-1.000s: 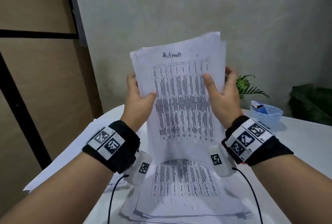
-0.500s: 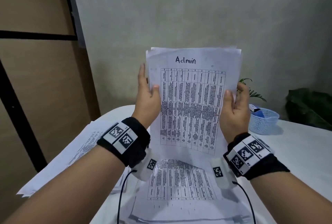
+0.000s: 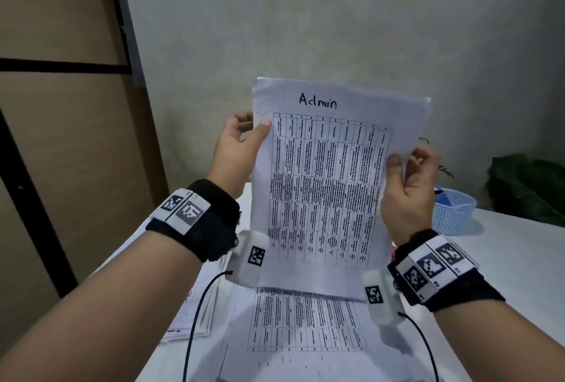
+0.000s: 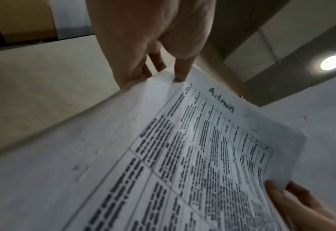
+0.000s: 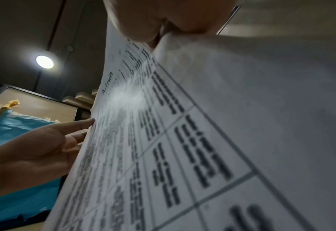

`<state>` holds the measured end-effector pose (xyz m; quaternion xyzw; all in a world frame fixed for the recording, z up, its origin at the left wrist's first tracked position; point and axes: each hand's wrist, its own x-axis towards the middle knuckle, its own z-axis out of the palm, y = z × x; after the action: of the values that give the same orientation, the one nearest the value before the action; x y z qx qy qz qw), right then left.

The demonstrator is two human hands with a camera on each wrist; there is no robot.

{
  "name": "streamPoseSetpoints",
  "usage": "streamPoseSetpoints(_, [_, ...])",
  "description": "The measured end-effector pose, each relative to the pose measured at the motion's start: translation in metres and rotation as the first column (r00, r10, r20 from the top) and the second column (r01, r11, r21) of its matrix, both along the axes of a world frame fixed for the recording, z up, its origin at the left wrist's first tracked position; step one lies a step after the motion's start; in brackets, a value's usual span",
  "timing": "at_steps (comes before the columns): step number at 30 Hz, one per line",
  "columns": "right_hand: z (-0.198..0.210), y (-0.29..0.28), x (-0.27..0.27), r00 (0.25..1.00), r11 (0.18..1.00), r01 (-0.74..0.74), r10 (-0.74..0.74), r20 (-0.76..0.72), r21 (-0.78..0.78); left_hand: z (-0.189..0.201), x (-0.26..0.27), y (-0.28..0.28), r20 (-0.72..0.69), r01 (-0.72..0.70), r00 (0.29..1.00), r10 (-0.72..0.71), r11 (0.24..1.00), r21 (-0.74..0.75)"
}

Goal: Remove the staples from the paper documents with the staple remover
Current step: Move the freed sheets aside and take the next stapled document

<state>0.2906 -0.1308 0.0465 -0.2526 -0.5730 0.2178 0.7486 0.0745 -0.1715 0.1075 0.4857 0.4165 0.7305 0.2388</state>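
Right now you hold the stapled document (image 3: 330, 185) upright in front of you, above the white table (image 3: 519, 259), its printed table facing you and the handwritten word "Admin" along its top. Your left hand (image 3: 237, 152) pinches the sheet's edge at about 10 o'clock, thumb flat on the front near the upper corner, the other fingers curled behind (the left wrist view shows the same thumb (image 4: 181, 70) pressed on the margin). Your right hand (image 3: 406, 189) grips the opposite edge at about 3 o'clock, thumb on the front, fingers bent round the back; the top right corner of the paper stands free above it.

Below the held document, at 6 o'clock, more printed sheets (image 3: 305, 326) lie flat on the table, and another loose pile of papers (image 3: 195, 305) sits at about 8 o'clock, partly under your left forearm. A pale blue mesh basket (image 3: 452, 213) stands on the table at 3 o'clock, just beyond your right hand, with something blue inside that is too small to identify. Dark green leaves (image 3: 526, 185) lie farther right, against the wall.
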Motion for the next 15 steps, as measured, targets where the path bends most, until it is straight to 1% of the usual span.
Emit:
streamPoseSetpoints(3, [0.0, 0.002, -0.001, 0.996, 0.996, -0.072, 0.074, 0.05, -0.048, -0.005, 0.0, 0.001, -0.023, -0.023, 0.999, 0.024, 1.0, 0.017])
streamPoseSetpoints(6, [0.002, 0.005, -0.003, 0.984, 0.987, -0.121, 0.134, 0.121, -0.105, -0.007, 0.0, 0.003, -0.032, -0.095, 0.995, 0.097, 0.993, 0.07])
streamPoseSetpoints(8, [0.005, 0.007, -0.003, 0.981, 0.983, -0.133, 0.149, 0.124, -0.131, -0.008, -0.002, 0.004, 0.012, -0.119, 0.993, 0.119, 0.991, 0.062])
streamPoseSetpoints(10, [0.007, 0.007, -0.004, 0.978, 0.979, -0.154, 0.17, 0.117, -0.136, -0.014, -0.005, 0.007, 0.04, -0.111, 0.993, 0.111, 0.994, 0.021])
streamPoseSetpoints(13, [0.007, 0.005, -0.008, 0.973, 0.976, -0.159, 0.181, 0.146, -0.15, -0.024, -0.004, 0.005, 0.0, -0.028, 1.0, 0.028, 0.989, -0.143])
streamPoseSetpoints(15, [0.005, 0.002, -0.01, 0.97, 0.977, -0.134, 0.163, 0.181, -0.164, -0.031, -0.002, 0.005, -0.04, -0.024, 0.999, 0.016, 0.977, -0.213])
